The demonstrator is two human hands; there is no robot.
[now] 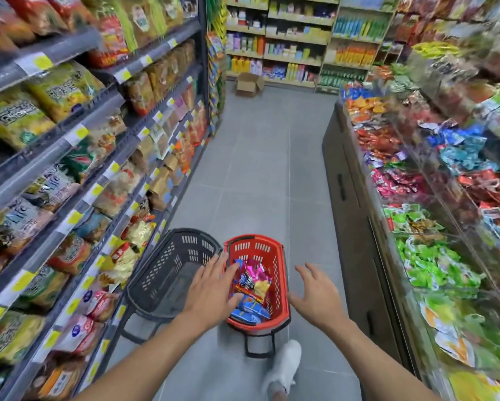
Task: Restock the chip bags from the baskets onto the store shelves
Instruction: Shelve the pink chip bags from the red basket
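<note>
A grey tiled floor (257, 169) runs as an open aisle between the store shelves (78, 134) on the left and clear-fronted sweet bins (416, 227) on the right. The aisle is free of goods up to an open cardboard box (247, 83) at the far end, which sits below a wall of bottled goods (295, 39).

Two baskets stand side by side on the floor, close to the foot of the left shelves, their rims touching or nearly so. The black basket (167, 273), nearer the shelves, shows only its mesh bottom. The red basket (254, 243) holds a small heap of chip bags (253, 285) in blue, pink and yellow wrappers.

The left hand (214, 287) hovers over the red basket's left rim with fingers spread wide, holding nothing. The right hand (315, 296) is just beside its right rim, also spread wide and holding nothing. A white shoe (283, 369) stands on the floor behind the red basket. The left shelves are packed with snack bags behind yellow price tags.
</note>
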